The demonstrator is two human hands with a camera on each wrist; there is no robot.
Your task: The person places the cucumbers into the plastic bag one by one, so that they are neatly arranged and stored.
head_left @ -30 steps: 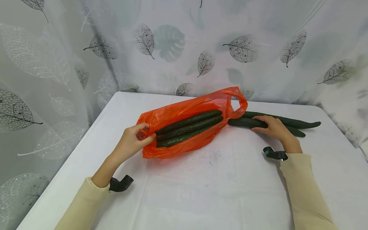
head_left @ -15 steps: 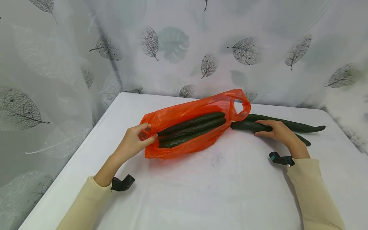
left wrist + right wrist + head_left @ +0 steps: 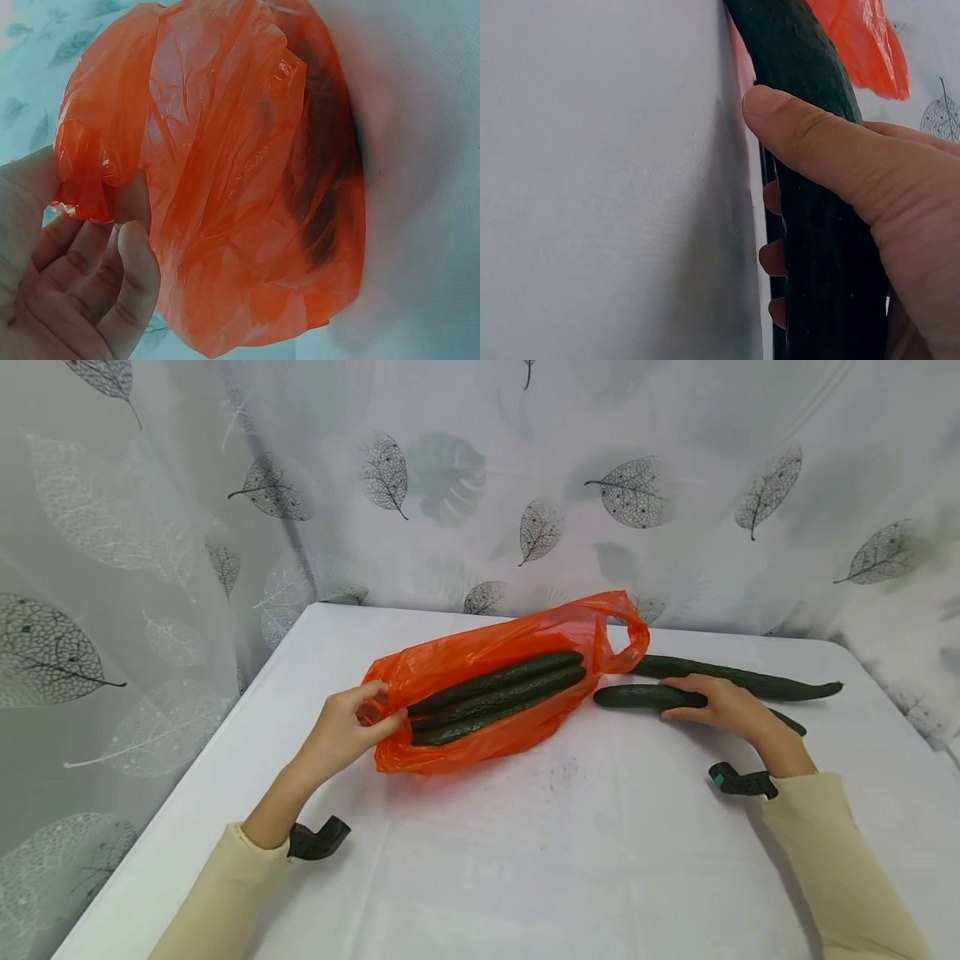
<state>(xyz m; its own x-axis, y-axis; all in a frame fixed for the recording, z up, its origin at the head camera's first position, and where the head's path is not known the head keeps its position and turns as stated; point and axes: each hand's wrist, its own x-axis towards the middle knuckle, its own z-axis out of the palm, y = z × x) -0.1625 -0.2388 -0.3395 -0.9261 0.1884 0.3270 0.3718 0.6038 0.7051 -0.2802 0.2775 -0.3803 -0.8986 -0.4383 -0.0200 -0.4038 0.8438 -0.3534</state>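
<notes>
An orange plastic bag [image 3: 517, 739] lies on its side, with three dark green cucumbers [image 3: 495, 689] showing in its opening. At the bag's left end, my left hand [image 3: 341, 731] pinches a gathered bit of plastic, seen closely in the left wrist view [image 3: 86, 199]. To the right of the bag my right hand [image 3: 716, 706] grips another cucumber [image 3: 648, 696], thumb on one side and fingers round the other in the right wrist view. Behind that hand lies a long cucumber [image 3: 795, 688]. A green tip [image 3: 787, 722] shows past the hand; whose it is I cannot tell.
A white cloth covers the table [image 3: 510, 860]. Behind it hangs a leaf-patterned curtain [image 3: 450, 477]. The bag's looped handle [image 3: 633, 643] lies over the left end of the long cucumber.
The cucumber in my right hand has shifted slightly away from the long one, and its left end now lies apart from the bag's handle. My left hand keeps its pinch on the bag.
</notes>
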